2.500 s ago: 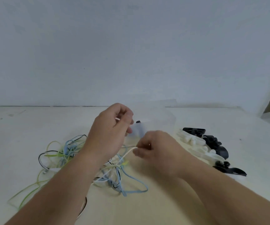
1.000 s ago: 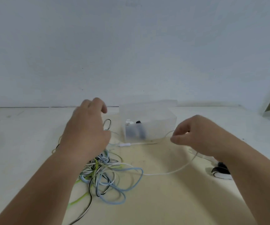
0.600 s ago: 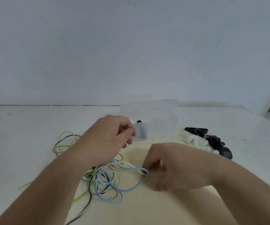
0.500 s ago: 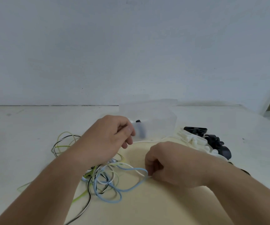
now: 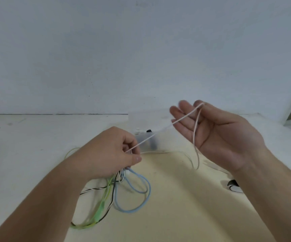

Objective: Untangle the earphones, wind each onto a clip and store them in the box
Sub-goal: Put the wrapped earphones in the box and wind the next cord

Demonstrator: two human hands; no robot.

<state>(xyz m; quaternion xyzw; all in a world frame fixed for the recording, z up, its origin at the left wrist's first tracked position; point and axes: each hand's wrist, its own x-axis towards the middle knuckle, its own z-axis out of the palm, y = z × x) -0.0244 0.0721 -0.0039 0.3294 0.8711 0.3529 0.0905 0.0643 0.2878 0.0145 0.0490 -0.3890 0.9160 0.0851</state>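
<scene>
A tangle of earphones (image 5: 116, 186) hangs down from under the left hand (image 5: 113, 152) and lies on the bench (image 5: 19, 154). In the tangle there is a green cable (image 5: 101, 210), a black cable (image 5: 92, 189) and a blue cable (image 5: 149, 189). The green and black ones trail away below the left hand, toward the arm. The blue one makes big loops just below and to the right of that hand.

The left hand is curled tight. Its fingers and thumb hold the top of the tangle, lifted a little off the bench.

A white earphone cable (image 5: 181, 118) comes out of the left hand. It goes up and to the right in a straight, tight line to the right hand (image 5: 216, 135).

Behind the two hands, and between them, sits the see-through box (image 5: 146, 119). It is on the bench, close to the wall (image 5: 141, 49). Something small and white and something small and black are inside it, but they are too blurry to tell what they are.

The right hand is held up higher than the left hand, with the palm showing. Its thumb and first finger pinch the white cable at their tips. The other fingers are stretched out. From the pinch, the cable drops down across the palm and hangs loose below the hand.

A black and white clip (image 5: 234, 187) lies on the bench under the right arm.
</scene>
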